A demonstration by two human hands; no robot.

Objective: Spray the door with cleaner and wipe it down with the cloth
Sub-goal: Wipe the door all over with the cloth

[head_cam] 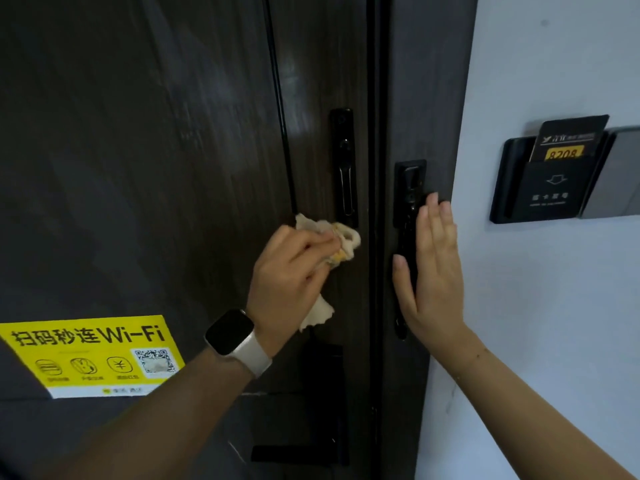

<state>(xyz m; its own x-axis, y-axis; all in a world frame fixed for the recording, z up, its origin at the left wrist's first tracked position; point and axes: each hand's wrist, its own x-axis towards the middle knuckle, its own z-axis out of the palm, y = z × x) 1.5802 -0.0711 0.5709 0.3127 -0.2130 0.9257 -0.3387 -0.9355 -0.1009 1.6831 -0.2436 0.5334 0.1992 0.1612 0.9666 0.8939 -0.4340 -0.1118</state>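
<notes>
Against the dark door, left hand gripping bunched cloth; right hand flat, fingers straight, on frame.

Location: hotel guest-room entrance.
I log a dark wood-grain door with electronic lock, a wall key-card slot holding card numbered 8208, and a yellow Wi-Fi QR sticker.

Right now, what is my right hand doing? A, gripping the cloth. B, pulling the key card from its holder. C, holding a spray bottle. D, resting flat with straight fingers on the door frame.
D: the right hand lies open, fingers straight, on the dark door frame, while the left hand holds the cloth to the door.
</notes>
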